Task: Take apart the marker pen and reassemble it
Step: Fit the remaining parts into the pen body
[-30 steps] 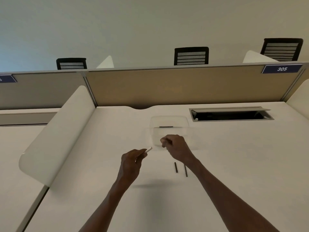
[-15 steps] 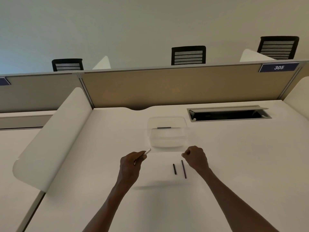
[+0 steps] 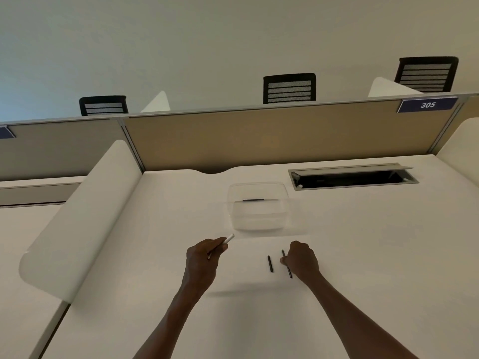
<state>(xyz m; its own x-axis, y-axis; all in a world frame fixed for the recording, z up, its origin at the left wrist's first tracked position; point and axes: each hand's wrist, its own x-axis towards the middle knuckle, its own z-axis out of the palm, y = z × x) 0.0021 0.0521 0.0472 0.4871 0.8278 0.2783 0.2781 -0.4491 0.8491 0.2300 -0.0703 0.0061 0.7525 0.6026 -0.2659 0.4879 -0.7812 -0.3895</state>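
Two dark rods lie on the desk [image 3: 363,255]: the right hand [image 3: 302,260] pinches the longer rod [image 3: 287,268], the left hand [image 3: 204,257] grips the white barrel [image 3: 229,239]. A weak pinch may let the thin rod roll away.

A white counter [image 3: 363,255] carries everything. Beyond the right hand [image 3: 302,260] and the left hand [image 3: 204,257] sits a clear plastic container [image 3: 259,224] with a short dark piece [image 3: 253,200] inside. Between the hands a short black rod [image 3: 270,263] lies flat; a longer black rod [image 3: 289,273] lies at the right hand's fingers. A recessed cable tray [image 3: 352,177] opens beyond the right hand.
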